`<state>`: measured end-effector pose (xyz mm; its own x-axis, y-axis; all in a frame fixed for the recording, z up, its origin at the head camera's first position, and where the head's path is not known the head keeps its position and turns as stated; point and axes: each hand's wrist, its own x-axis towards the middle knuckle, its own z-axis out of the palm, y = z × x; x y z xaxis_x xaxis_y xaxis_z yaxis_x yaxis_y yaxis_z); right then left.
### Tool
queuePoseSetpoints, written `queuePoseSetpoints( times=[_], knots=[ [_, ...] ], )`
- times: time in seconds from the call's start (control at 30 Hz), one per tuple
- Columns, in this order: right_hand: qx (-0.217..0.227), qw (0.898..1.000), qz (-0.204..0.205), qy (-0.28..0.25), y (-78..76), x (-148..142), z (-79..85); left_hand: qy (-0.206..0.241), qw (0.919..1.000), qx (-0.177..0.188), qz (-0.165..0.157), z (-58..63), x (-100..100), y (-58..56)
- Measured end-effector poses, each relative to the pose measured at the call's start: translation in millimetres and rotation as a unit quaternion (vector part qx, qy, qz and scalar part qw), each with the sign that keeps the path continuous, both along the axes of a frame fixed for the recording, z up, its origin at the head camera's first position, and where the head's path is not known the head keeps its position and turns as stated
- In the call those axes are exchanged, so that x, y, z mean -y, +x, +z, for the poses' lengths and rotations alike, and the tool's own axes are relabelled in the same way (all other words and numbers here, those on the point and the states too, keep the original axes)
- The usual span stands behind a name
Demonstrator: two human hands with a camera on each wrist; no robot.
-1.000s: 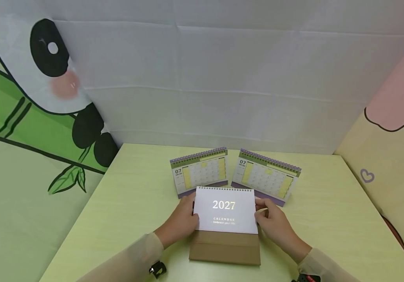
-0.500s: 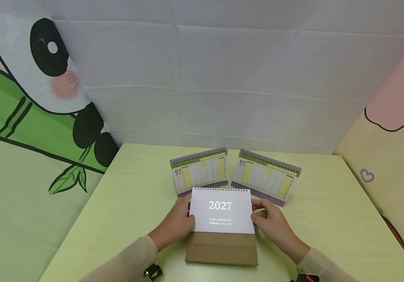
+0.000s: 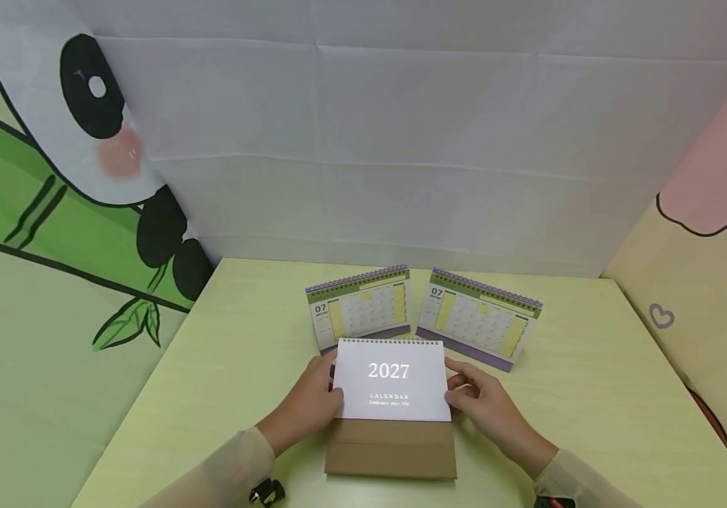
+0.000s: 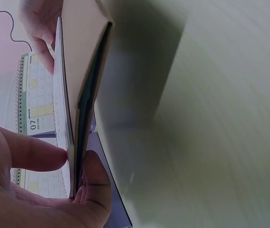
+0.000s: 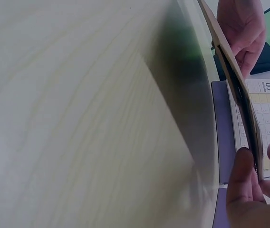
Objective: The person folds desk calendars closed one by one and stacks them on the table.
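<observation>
A white desk calendar [image 3: 388, 381] with a brown cardboard base [image 3: 391, 451] and "2027" on its cover is held between both hands. My left hand [image 3: 304, 398] grips its left edge, thumb on the front and fingers behind. On the opposite edge, my right hand [image 3: 493, 406] holds the calendar between thumb and fingers; some of these fingers are hidden behind it. From the side, the left wrist view shows the base [image 4: 85, 57] as a thin, nearly folded wedge, raised over a shadow on the tabletop.
Two similar desk calendars stand open behind it, a left one [image 3: 363, 307] and a right one [image 3: 477, 317], angled toward each other on the pale yellow table [image 3: 591, 395]. A white cloth [image 3: 401, 141] hangs at the back. Printed cloths flank both sides.
The held calendar has shifted slightly to the left, and both hands have moved left with it. The two calendars behind stay where they were.
</observation>
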<state>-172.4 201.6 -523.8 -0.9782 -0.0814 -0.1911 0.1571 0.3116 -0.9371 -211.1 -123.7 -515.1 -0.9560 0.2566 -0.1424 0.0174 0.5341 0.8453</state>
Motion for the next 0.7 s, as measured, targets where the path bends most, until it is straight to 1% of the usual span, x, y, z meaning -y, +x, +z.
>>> queuePoseSetpoints(
  times=[0.23, 0.43, 0.7],
  knots=[
    [0.002, 1.000, 0.020, -0.019, 1.7, 2, -1.0, -0.012, 0.9999, -0.001, 0.009, 1.9, 6, 1.6],
    [0.002, 0.998, 0.050, -0.037, 3.0, 2, -4.2, -0.021, 0.9997, 0.001, 0.015, 3.9, 10, 4.2],
    [0.007, 0.997, 0.073, -0.038, 4.2, 8, -3.3, -0.029, 0.9994, 0.003, 0.020, 3.3, 17, 4.6]
  ],
)
